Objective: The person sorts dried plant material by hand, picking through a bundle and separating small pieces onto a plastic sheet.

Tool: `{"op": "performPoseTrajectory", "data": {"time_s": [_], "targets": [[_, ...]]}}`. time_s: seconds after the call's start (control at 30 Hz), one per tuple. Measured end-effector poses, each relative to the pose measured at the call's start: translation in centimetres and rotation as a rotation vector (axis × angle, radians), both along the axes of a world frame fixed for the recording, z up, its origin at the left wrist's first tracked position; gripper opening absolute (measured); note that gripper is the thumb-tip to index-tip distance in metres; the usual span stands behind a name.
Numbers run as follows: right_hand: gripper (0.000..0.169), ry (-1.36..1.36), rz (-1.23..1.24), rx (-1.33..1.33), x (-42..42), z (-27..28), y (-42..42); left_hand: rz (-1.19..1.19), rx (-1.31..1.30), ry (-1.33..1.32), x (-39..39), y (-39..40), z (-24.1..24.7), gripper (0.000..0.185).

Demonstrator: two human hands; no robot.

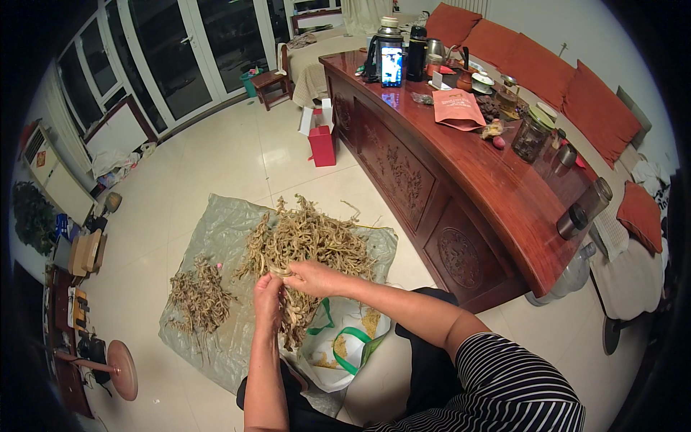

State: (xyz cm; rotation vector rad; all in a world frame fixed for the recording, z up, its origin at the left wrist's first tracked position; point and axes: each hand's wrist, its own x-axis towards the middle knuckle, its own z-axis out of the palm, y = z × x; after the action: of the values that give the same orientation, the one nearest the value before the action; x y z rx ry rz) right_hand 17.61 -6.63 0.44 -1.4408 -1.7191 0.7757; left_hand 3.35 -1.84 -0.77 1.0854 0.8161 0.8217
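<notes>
My left hand [268, 302] and my right hand [315, 278] meet over a plastic sheet [221, 218] on the floor. Between their fingers is dried plant matter that looks like bean pods [278, 269]. A dry bunch [295, 321] hangs under them; which hand carries it is hard to tell. Just beyond lies a large heap of dried pod-bearing plants [318, 237], and a smaller heap [200, 299] sits to the left. Below my right forearm stands an open white bag [329, 380] with green handles [345, 351]. Small yellow beans or seeds [371, 322] lie inside it.
A carved wooden table [410, 178] flanks the right side, bearing jars, flasks and a lit phone [391, 67]. An opened red box [322, 146] stands on the tiles near it. At left are a round pinkish stand base [122, 370] and cardboard [86, 252].
</notes>
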Motion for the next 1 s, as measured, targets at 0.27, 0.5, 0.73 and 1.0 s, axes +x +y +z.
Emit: {"op": "performPoseTrajectory", "data": {"time_s": [0.27,0.5,0.73,1.0], "targets": [[0.03,0.014,0.015,-0.11,-1.0,-0.8,0.9,0.012,-0.034,0.075,-0.9,-0.3,1.5,0.008],[0.028,0.266,0.055,-0.211,0.1,-0.7,0.3,-0.07,-0.056,0.016,-0.5,0.2,0.4,0.008],[0.016,0.637,0.224,-0.484,-0.2,0.5,0.4,-0.079,-0.082,-0.055,-1.4,0.7,0.2,0.011],[0.014,0.666,0.229,-0.505,-0.3,0.2,0.2,-0.071,-0.071,-0.002,-1.5,0.7,0.0,0.012]]}}
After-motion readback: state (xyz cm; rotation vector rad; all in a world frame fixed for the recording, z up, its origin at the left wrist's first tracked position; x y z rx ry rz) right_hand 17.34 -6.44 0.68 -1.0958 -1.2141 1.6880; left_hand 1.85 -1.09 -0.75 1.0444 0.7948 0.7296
